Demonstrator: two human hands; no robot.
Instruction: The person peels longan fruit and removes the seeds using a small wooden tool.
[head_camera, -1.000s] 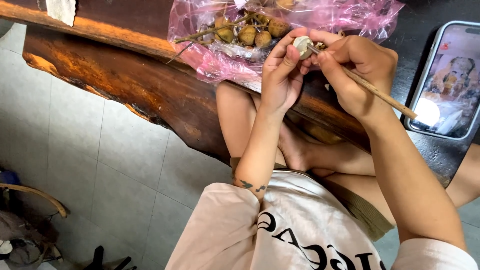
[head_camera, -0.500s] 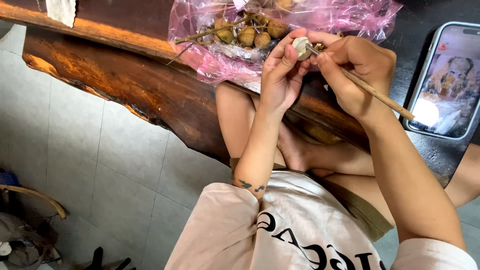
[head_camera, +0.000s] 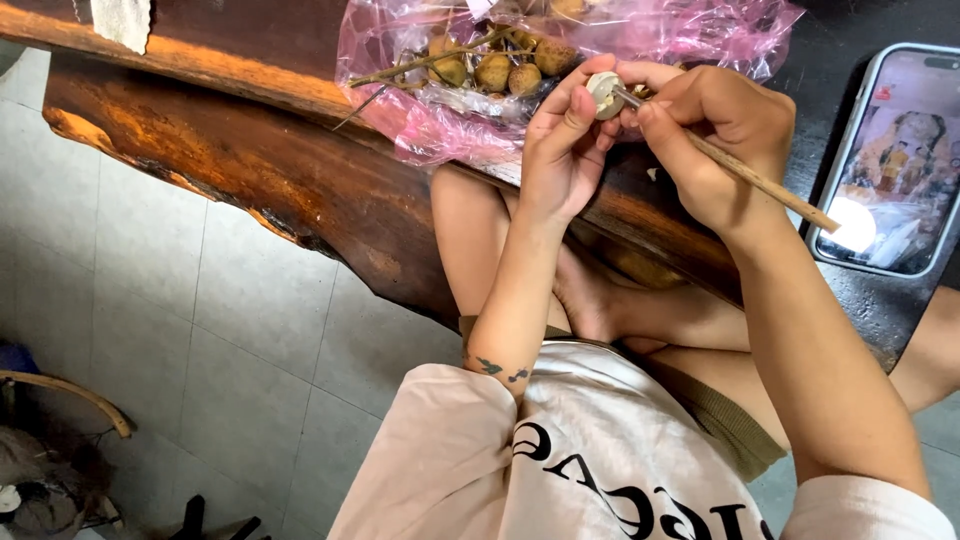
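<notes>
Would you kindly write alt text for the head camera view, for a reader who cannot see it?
Seen from above, a seated person's left hand holds a small pale round fruit while the right hand works a thin wooden stick into it. Behind lies a pink plastic bag of brown fruits on a dark wooden table, a lit phone to the right.

The left hand (head_camera: 560, 150) has turned the small pale fruit (head_camera: 604, 94) slightly against the stick (head_camera: 760, 180).

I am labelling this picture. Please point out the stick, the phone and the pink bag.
stick (head_camera: 765, 182), head view, middle of the wooden shaft.
phone (head_camera: 890, 160), head view, centre of the lit screen.
pink bag (head_camera: 440, 130), head view, crumpled lower left part.
</notes>
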